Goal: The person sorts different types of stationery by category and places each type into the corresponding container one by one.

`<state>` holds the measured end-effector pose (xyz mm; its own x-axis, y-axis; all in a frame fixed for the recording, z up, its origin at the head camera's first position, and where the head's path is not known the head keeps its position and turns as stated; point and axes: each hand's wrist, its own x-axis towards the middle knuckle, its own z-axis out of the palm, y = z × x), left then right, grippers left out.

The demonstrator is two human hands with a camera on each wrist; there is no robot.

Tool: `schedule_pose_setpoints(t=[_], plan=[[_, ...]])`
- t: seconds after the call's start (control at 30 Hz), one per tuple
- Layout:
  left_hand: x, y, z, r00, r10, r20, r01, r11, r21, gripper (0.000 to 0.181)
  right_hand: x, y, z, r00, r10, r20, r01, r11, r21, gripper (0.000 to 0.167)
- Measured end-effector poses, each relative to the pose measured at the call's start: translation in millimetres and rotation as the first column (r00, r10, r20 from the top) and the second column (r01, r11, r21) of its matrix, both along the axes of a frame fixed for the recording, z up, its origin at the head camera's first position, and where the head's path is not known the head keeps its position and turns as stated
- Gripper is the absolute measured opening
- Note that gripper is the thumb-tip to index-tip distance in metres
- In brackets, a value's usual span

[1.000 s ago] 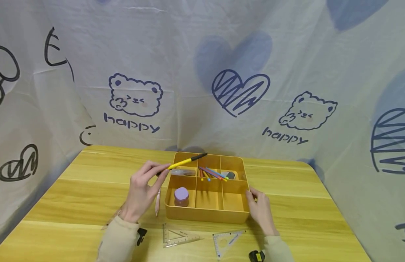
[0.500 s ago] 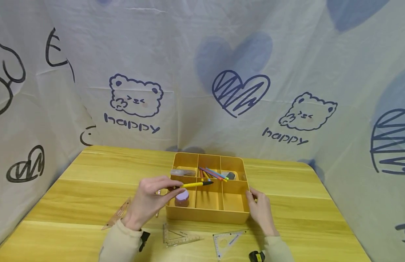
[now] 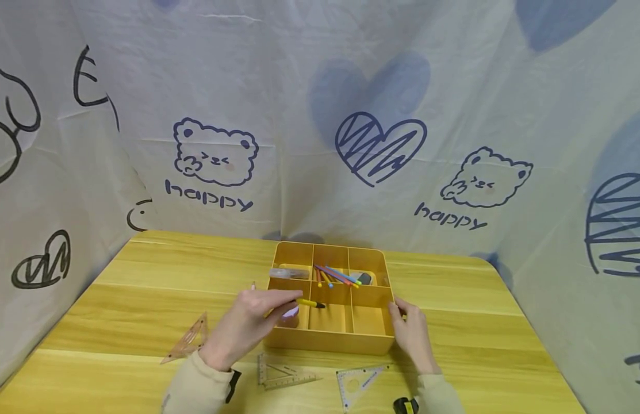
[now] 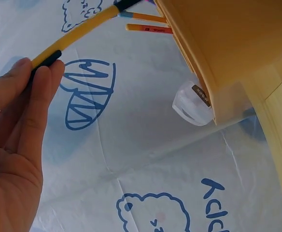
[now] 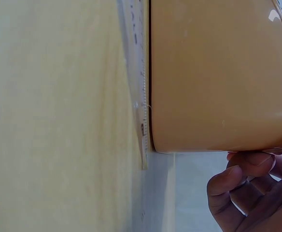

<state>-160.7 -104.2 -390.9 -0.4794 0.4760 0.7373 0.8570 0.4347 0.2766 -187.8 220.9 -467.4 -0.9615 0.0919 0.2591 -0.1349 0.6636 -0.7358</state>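
Left grip pinches the yellow pen; lower it level into the tray at six o'clock, right grip holding its three o'clock side.

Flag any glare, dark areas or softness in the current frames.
Right wrist: small bright glint high on the yellow box, tabletop pale with soft grain, right hand rather dark; left wrist: yellow pen fairly crisp, no strong glare; head: no strong glare, but print on the set square nearest the right sleeve too small to read.
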Motion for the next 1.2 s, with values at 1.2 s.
schedule_pose_setpoints(t=[1.2], plan=[[-6.7, 35.3, -41.1, 0.985, 0.129, -0.115, -0.153, 0.960, -0.235, 0.025, -0.2, 0.7, -1.0, 1.000, -0.011, -0.014, 0.012, 1.000, 0.015, 0.032]])
